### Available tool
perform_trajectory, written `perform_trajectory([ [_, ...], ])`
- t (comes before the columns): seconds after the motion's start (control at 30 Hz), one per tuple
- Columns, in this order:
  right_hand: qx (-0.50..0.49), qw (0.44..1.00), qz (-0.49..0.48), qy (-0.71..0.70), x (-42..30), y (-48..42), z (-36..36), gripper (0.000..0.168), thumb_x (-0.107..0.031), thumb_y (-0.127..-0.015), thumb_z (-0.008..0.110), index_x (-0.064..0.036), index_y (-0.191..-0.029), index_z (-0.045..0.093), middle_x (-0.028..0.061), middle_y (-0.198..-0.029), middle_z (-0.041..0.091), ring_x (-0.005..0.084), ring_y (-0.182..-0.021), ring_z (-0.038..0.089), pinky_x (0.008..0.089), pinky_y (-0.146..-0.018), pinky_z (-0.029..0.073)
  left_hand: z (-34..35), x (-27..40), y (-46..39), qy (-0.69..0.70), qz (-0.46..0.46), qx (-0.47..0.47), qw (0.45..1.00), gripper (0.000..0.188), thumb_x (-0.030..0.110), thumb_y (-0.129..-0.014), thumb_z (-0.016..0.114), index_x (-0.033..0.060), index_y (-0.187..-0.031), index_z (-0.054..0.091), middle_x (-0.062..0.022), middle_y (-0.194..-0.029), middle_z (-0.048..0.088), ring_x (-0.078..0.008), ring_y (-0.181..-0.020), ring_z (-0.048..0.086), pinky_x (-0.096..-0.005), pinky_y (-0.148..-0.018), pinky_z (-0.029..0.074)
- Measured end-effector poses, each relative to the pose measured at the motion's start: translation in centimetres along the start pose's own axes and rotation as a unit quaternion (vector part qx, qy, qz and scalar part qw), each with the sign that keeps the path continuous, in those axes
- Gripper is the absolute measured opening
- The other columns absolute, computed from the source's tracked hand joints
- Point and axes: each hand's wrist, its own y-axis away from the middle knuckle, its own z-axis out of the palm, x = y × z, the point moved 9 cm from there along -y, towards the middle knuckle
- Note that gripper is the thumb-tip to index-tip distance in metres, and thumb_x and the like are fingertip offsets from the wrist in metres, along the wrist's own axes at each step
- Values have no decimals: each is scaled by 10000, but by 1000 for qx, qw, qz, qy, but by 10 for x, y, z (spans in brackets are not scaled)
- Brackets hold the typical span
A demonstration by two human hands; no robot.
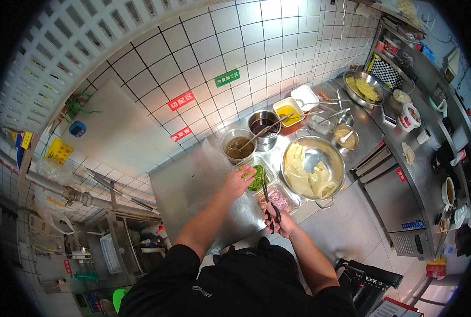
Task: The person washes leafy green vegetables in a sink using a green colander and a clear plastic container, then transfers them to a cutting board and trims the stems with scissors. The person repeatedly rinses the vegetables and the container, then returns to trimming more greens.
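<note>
My right hand [281,226] grips the black handles of scissors [266,189], whose blades point away from me over the containers. At the left side of a clear container of chopped green vegetable [258,179], my left hand [236,183] has some green pieces between its fingers. Sliced red onion [277,199] fills a second clear container just below the scissor blades. Right of both stands a large steel bowl [342,171] with pale yellow sheets [296,168] inside, probably tofu skin.
Behind the greens stand a brown sauce container [228,136] with a ladle, a dark liquid pot [265,142] and a yellow oil tub [277,117]. A sesame-like topping [344,136] is at right. A steel bowl of yellow noodles [364,88] sits in the far corner.
</note>
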Motion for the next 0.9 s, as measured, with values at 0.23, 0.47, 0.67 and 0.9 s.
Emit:
perform_trajectory([
  [0.23,-3,1000,-10,11,13,2,21,635,-688,-893,672,-62,-925,569,42,-705,595,199,-570,652,280,-493,511,1,-12,-8,134,7,53,989,214,213,-1079,529,70,-1225,590,-78,-1253,621,-250,-1211,582,-422,-1085,437],
  [0.47,-5,999,-11,34,16,-12,25,685,-717,-897,640,-38,-959,588,38,-721,611,196,-586,666,287,-503,527,0,-23,-3,85,70,58,992,281,312,-1071,570,79,-1226,601,-36,-1214,601,-188,-1116,585,-330,-990,487],
  [0.67,9,999,6,43,14,-20,28,666,-699,-899,653,-39,-953,585,29,-715,608,183,-582,666,279,-499,526,-4,-28,4,73,84,53,992,255,296,-1064,589,96,-1222,612,0,-1153,632,-162,-1055,618,-327,-968,499],
  [0.9,23,992,-42,114,7,-25,31,619,-659,-892,698,-53,-932,578,11,-699,592,155,-556,654,251,-474,522,-20,-35,-2,88,92,52,990,243,252,-1054,609,81,-1226,611,-30,-1197,662,-168,-1091,640,-358,-984,511],
])
